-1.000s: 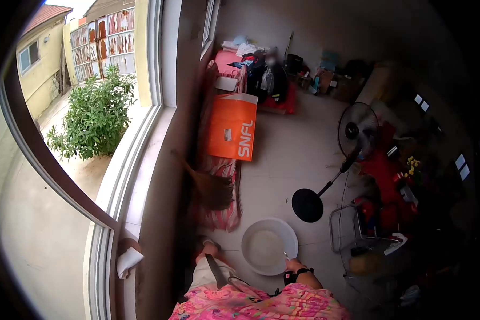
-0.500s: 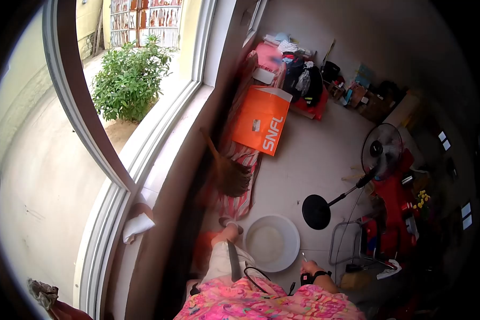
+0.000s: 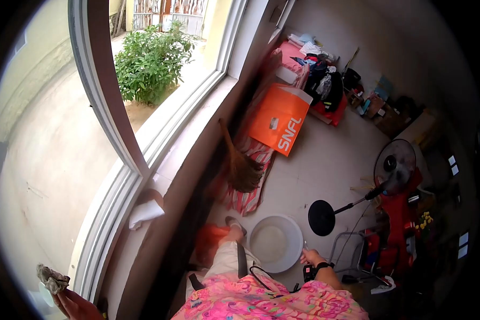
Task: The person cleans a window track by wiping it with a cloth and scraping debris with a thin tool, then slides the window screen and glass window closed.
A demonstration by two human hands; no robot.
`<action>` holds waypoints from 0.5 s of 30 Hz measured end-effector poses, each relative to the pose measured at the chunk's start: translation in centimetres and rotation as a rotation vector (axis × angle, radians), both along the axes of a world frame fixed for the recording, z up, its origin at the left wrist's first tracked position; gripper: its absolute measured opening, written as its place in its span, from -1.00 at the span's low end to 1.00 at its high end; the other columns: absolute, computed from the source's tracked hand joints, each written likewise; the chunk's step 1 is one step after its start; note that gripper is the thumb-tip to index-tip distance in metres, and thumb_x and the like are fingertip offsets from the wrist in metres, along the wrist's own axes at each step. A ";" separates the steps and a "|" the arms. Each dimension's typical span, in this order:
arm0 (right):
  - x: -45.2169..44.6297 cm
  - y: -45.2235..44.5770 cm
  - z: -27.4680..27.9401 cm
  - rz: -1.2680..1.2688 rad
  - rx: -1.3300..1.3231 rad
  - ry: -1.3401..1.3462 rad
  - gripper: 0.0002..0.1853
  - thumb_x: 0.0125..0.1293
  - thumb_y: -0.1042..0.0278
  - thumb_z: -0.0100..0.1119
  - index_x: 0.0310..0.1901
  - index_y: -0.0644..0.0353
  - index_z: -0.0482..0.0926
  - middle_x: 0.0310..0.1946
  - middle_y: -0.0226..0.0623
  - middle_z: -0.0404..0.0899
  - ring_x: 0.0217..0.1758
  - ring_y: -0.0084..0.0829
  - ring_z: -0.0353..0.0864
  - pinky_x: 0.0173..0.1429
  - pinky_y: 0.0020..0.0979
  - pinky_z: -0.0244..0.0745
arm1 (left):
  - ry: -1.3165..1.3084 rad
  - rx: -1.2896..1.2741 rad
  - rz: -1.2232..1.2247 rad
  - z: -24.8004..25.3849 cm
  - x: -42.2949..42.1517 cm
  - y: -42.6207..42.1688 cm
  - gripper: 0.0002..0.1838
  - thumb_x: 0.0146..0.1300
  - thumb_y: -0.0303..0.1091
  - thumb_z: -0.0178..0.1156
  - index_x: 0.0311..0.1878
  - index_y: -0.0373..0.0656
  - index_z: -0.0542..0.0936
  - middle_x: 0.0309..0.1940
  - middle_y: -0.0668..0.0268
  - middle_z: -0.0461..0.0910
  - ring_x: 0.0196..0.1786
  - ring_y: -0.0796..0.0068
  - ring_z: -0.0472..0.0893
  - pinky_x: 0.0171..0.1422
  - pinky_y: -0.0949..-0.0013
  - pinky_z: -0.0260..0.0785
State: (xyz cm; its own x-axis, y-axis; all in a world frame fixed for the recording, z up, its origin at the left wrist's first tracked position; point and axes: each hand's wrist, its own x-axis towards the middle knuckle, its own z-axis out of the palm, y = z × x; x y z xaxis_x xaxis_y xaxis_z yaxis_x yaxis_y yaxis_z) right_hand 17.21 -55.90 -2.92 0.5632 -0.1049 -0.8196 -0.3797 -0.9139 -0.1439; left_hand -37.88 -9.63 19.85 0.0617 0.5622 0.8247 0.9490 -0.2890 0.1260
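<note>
At the lower left, my left hand [image 3: 73, 304] grips a crumpled grey cloth [image 3: 53, 278] against the window glass. My right hand [image 3: 310, 257] is closed around a small, thin, light-coloured object [image 3: 305, 245] too small to name, just right of a pale basin [image 3: 292, 255]. The basin stands on the floor and holds cloudy water. A folded white cloth [image 3: 145, 213] lies on the window sill [image 3: 168, 169], between the frame and the room.
A broom [image 3: 244, 172] leans by the wall below the sill. An orange board [image 3: 280, 117] lies beyond it on striped fabric. A standing fan [image 3: 321, 217] and a metal-framed chair [image 3: 348, 242] are at right. Outside the window grows a green bush [image 3: 152, 66].
My left hand has come into view at the lower left with the grey cloth and has risen a little. My right hand has moved from over the basin to its right side. The view has turned.
</note>
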 end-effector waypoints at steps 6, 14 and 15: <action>-2.7 -5.7 1.7 -0.099 0.039 -0.009 -0.50 0.36 -0.04 -0.21 -0.42 0.26 0.52 -0.54 -0.21 0.62 -0.67 -0.52 0.37 -0.52 -0.46 0.30 | -0.034 -0.025 -0.233 -1.9 3.0 1.9 -0.73 0.28 -0.61 -0.01 0.04 -0.41 0.47 0.03 0.00 0.49 0.01 0.18 0.55 0.03 0.29 0.44; -7.7 -16.9 0.9 -0.240 -0.143 -0.041 -0.49 0.30 -0.05 -0.16 -0.42 0.30 0.53 -0.56 -0.16 0.61 -0.62 -0.47 0.47 -0.49 -0.44 0.35 | -0.078 -0.053 -0.593 -2.3 11.4 2.6 -0.72 0.22 -0.69 0.00 0.02 -0.43 0.47 0.03 -0.07 0.47 0.01 0.07 0.54 -0.01 0.22 0.46; -7.9 -17.5 0.6 -0.225 -0.133 -0.060 -0.48 0.30 -0.05 -0.17 -0.42 0.31 0.54 -0.56 -0.17 0.61 -0.61 -0.46 0.49 -0.48 -0.44 0.36 | -0.034 -0.061 -0.555 -2.2 11.8 2.4 -0.71 0.22 -0.69 0.00 0.02 -0.42 0.47 0.02 -0.06 0.47 0.00 0.06 0.54 -0.01 0.23 0.46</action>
State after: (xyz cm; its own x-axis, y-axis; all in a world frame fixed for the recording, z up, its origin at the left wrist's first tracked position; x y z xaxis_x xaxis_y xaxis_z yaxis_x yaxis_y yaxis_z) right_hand 9.34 -73.36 -2.31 0.5606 -0.3380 -0.7560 -0.5702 -0.8196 -0.0564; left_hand -26.13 -7.25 17.65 0.3358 0.4996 0.7985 0.6513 -0.7356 0.1863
